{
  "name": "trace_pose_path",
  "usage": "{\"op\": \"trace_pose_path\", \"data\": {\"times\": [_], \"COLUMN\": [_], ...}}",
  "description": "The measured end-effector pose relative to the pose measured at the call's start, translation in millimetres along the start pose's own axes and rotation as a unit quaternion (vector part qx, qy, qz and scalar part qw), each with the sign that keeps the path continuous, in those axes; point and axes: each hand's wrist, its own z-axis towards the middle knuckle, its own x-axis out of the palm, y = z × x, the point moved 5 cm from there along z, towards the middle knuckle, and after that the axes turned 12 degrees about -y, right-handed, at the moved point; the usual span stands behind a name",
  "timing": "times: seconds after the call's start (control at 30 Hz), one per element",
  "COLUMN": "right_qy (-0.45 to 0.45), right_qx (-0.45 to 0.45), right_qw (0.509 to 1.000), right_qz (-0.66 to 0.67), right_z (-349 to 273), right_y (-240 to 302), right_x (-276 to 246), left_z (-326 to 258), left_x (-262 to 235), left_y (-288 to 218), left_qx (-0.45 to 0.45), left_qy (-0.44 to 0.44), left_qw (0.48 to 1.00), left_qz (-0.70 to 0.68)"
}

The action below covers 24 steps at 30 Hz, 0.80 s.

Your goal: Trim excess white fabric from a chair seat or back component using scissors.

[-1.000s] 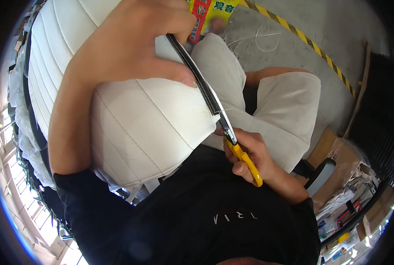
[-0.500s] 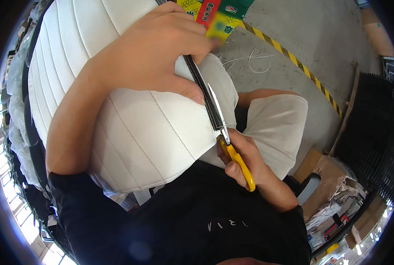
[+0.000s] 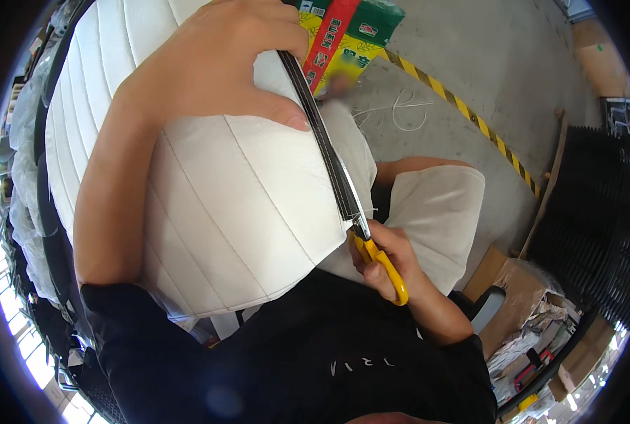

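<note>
A large white quilted cushion cover (image 3: 216, 201) with stitched lines lies across my lap and fills the left and middle. A black strip (image 3: 320, 138) with pale stitching runs along its right edge. My left hand (image 3: 223, 67) is closed on that edge toward the top, thumb on the white panel and fingers over the far side. At the lower corner, my right hand (image 3: 407, 268) holds yellow-handled scissors (image 3: 398, 286), their blades pointing up along the strip. A short loose white thread (image 3: 368, 211) crosses the blades at the strip's end.
Beyond the cover stands a green, yellow and red printed package (image 3: 350, 39). Loose white threads (image 3: 407, 113) lie on the grey floor near yellow-black tape (image 3: 470, 116). To the right are stacked black ribbed parts (image 3: 583, 205), an opened cardboard box (image 3: 516, 297) and a chair armrest (image 3: 489, 307).
My left hand has slid up and left along the edge, leaving more of the black strip bare. The scissors have shifted slightly, with their blades lying closer along the strip.
</note>
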Motion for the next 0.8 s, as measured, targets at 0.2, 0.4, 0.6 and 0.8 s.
{"op": "trace_pose_path", "data": {"times": [0.2,0.4,0.6,0.8], "right_qy": [0.031,0.050,0.050,0.082], "right_qx": [-0.008,0.008,0.074,0.019], "right_qw": [0.999,0.998,0.996,0.996], "right_qz": [-0.033,-0.048,0.006,0.008], "right_z": [28,39,34,31], "right_y": [10,13,11,14], "right_x": [3,-1,-1,-1], "left_z": [-22,-21,-21,-20], "left_x": [13,16,11,13], "left_y": [17,22,22,24], "left_qx": [-0.007,0.002,0.004,0.002], "left_qy": [-0.045,-0.076,-0.072,-0.070], "left_qw": [0.999,0.997,0.997,0.997], "left_qz": [0.011,-0.005,-0.018,-0.023]}}
